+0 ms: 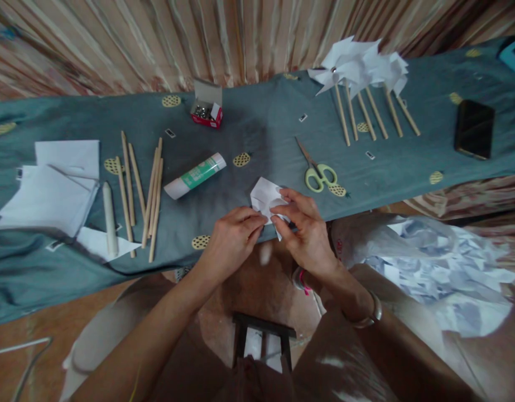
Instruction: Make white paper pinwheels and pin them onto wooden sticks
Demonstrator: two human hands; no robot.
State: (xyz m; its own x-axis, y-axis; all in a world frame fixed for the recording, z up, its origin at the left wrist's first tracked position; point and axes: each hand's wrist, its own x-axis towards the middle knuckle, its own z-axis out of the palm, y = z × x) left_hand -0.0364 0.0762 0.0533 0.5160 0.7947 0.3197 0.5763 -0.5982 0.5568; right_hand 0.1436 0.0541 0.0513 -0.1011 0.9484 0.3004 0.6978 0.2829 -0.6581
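Note:
A small piece of folded white paper (pixel 263 192) is held at the table's near edge between both hands. My left hand (pixel 237 230) pinches its lower left side. With thumb and fingers, my right hand (pixel 305 229) grips its right side; the fingertips cover part of the folds. Green-handled scissors (pixel 319 173) lie beyond my right hand, blades pointing away. To the left of the paper rests a glue stick (pixel 196 176) with a green label. Farther back stands an open red box (pixel 207 109) of small metal pins.
Paper pinwheels on sticks (pixel 360 67) lie at the back right, near a dark phone (pixel 475 129). At left are loose wooden sticks (pixel 154 195), stacked white paper (pixel 52 195) and a pale rod (pixel 109 218). A bag of paper scraps (pixel 441 279) sits below the right edge.

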